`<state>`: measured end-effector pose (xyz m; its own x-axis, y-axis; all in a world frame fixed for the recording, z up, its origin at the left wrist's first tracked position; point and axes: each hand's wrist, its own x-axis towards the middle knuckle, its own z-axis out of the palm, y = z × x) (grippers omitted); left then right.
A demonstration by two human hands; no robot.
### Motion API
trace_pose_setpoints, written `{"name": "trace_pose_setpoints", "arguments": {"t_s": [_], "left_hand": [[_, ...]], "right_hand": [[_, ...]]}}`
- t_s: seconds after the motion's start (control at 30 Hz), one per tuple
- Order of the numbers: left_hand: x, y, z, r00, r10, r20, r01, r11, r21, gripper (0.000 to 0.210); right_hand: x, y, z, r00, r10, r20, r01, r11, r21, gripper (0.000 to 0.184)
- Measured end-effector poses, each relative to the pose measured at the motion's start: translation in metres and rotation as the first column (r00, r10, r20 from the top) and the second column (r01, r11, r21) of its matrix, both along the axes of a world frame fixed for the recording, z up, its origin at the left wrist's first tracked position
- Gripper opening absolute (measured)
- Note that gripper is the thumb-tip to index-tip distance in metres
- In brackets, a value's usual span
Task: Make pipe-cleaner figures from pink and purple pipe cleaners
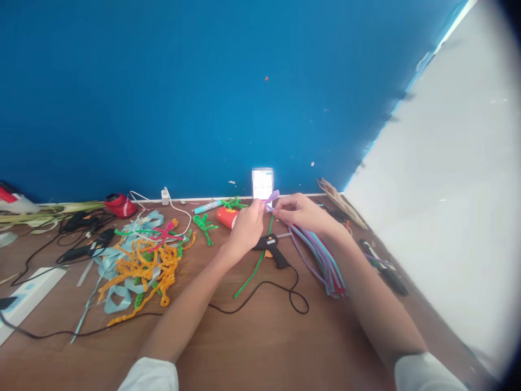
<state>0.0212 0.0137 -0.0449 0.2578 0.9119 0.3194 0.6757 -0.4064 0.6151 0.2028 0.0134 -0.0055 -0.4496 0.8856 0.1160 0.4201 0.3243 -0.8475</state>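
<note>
A purple pipe cleaner (274, 195), bent into a small loop, is pinched between the fingertips of my left hand (248, 221) and my right hand (303, 213). Both hands are closed and almost meet above the table. From below the left fingers a long green pipe cleaner (255, 267) runs down toward me; whether it is held or only lies there I cannot tell. Under the hands lies a black glue gun (275, 250) with its cord. Partly behind my right forearm is a bundle of purple, blue and red pipe cleaners (319, 258).
A lit phone (262, 183) leans against the blue wall. To the left lie tangled orange pipe cleaners (152, 266), light blue ribbon (118, 298), a green figure (205, 228) and another glue gun (91, 247). A white power strip (30, 298) sits at the left edge.
</note>
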Motion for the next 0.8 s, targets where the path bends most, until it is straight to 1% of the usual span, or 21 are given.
{"name": "trace_pose_setpoints", "arguments": {"t_s": [0.07,0.17,0.27,0.33,0.37,0.43,0.47,0.53,0.57,0.63,0.7,0.73,0.8], "left_hand": [[0.001,0.000,0.001,0.979,-0.038,0.200,0.050,0.997,-0.057,0.035],[0.004,0.000,0.001,0.897,-0.103,0.430,0.187,0.970,-0.156,0.038],[0.003,0.001,0.001,0.819,-0.175,0.546,0.336,0.919,-0.208,0.040],[-0.001,0.001,0.002,0.789,-0.232,0.568,0.431,0.869,-0.243,0.042],[-0.003,0.001,0.004,0.786,-0.265,0.559,0.472,0.840,-0.266,0.042],[-0.008,-0.001,0.010,0.807,-0.348,0.478,0.527,0.789,-0.315,0.043],[-0.010,-0.002,0.014,0.828,-0.398,0.395,0.531,0.781,-0.328,0.042],[-0.013,-0.005,0.022,0.861,-0.476,0.178,0.508,0.807,-0.302,0.039],[-0.013,-0.007,0.025,0.873,-0.485,0.050,0.478,0.831,-0.285,0.036],[-0.012,-0.009,0.027,0.875,-0.446,-0.187,0.404,0.887,-0.225,0.033],[-0.010,-0.008,0.025,0.878,-0.341,-0.335,0.308,0.940,-0.149,0.030],[-0.009,-0.007,0.022,0.890,-0.284,-0.358,0.261,0.959,-0.112,0.029],[-0.007,-0.002,0.014,0.936,-0.178,-0.305,0.164,0.984,-0.071,0.029]], "right_hand": [[0.004,0.006,-0.006,0.996,0.018,-0.088,-0.027,0.995,-0.098,0.016],[0.009,0.012,-0.012,0.990,0.037,-0.139,-0.063,0.980,-0.190,0.016],[0.012,0.014,-0.011,0.987,0.051,-0.154,-0.082,0.975,-0.205,0.019],[0.014,0.014,-0.008,0.986,0.061,-0.153,-0.087,0.981,-0.173,0.019],[0.016,0.014,-0.007,0.987,0.062,-0.149,-0.086,0.984,-0.158,0.017],[0.019,0.015,-0.005,0.987,0.062,-0.146,-0.084,0.985,-0.151,0.012],[0.020,0.015,-0.004,0.987,0.061,-0.148,-0.084,0.984,-0.158,0.011],[0.022,0.015,-0.004,0.987,0.065,-0.145,-0.089,0.982,-0.165,0.013],[0.021,0.014,-0.004,0.989,0.067,-0.130,-0.087,0.984,-0.154,0.015],[0.017,0.011,-0.004,0.996,0.057,-0.068,-0.064,0.993,-0.102,0.015],[0.010,0.005,-0.001,1.000,0.018,0.013,-0.018,1.000,-0.025,0.013],[0.006,0.002,0.001,0.998,-0.009,0.064,0.007,1.000,0.021,0.012],[-0.001,-0.005,0.006,0.990,-0.063,0.123,0.048,0.991,0.124,0.013]]}}
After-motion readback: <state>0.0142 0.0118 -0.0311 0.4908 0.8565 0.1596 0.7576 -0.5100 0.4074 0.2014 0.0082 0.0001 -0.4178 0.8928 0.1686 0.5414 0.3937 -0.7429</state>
